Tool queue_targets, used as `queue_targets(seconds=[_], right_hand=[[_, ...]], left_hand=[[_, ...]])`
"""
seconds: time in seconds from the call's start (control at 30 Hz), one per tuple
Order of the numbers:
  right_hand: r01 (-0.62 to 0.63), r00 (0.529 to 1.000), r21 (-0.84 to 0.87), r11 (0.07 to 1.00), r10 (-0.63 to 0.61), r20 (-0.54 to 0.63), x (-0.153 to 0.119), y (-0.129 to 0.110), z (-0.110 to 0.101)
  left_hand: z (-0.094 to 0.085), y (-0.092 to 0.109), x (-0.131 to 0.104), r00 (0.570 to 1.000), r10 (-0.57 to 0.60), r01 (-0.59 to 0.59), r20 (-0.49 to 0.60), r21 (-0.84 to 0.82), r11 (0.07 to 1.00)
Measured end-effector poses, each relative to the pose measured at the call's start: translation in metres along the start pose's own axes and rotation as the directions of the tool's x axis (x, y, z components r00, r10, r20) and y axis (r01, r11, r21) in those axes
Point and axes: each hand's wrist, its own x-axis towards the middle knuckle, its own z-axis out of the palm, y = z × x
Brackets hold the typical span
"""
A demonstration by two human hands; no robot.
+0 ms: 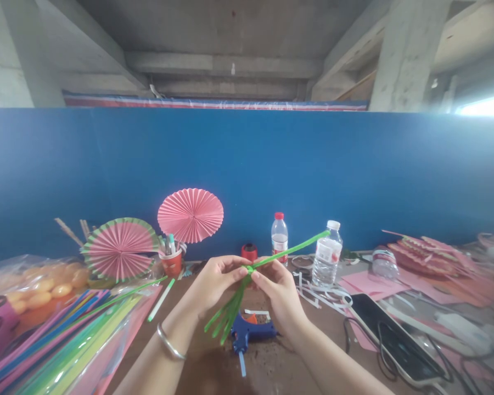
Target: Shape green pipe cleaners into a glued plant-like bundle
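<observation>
Green pipe cleaners (237,299) are pinched between my two hands above the middle of the table. My left hand (218,282) grips them at the joint with thumb and fingertips. From the other side, my right hand (278,288) pinches the same joint. One long green stem slants up to the right, while several bent strands hang down to the lower left. Exactly how the strands are joined is hidden by my fingers. Below my hands a blue hot glue gun (253,329) lies on the brown table (189,351).
Pink paper fans (190,215) stand at the back left by a red cup of pens (172,260). Bagged pipe cleaners (78,334) and a green marker (161,300) lie left. Plastic bottles (327,255), paper strips (313,291) and a phone (395,337) with cables are right.
</observation>
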Motion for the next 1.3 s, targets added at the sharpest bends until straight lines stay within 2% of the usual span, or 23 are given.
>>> queue_targets(seconds=[0.13,0.33,0.63,0.9,1.13,1.23,1.3], right_hand=[[-0.007,1.0,0.008,1.0,0.007,-0.003,0.005,-0.002,-0.003],[0.106,0.994,-0.23,0.967,-0.106,0.015,0.008,-0.007,-0.006],[0.216,0.976,-0.427,0.878,-0.201,0.08,0.006,-0.004,-0.011],[0.251,0.967,-0.549,0.797,-0.227,0.112,0.005,-0.007,-0.012],[0.305,0.949,-0.664,0.683,-0.275,0.153,0.005,-0.011,-0.013],[0.342,0.935,-0.703,0.624,-0.3,0.188,0.005,-0.014,-0.013],[0.349,0.931,-0.725,0.593,-0.306,0.198,0.005,-0.014,-0.013]], left_hand=[[0.004,0.002,-0.003,0.997,-0.072,0.07,-0.008,-0.143,0.987],[0.005,0.005,-0.004,0.993,-0.111,0.101,-0.027,-0.241,0.965],[0.005,0.002,-0.002,0.993,-0.11,0.092,-0.049,-0.277,0.957],[0.007,0.004,-0.002,0.994,-0.084,0.063,-0.073,-0.248,0.967],[0.008,0.004,-0.002,0.994,-0.068,0.048,-0.086,-0.209,0.977],[0.007,0.002,-0.002,0.996,-0.017,0.009,-0.091,-0.085,0.996],[0.006,0.002,-0.002,0.994,0.031,-0.023,-0.107,0.074,0.997]])
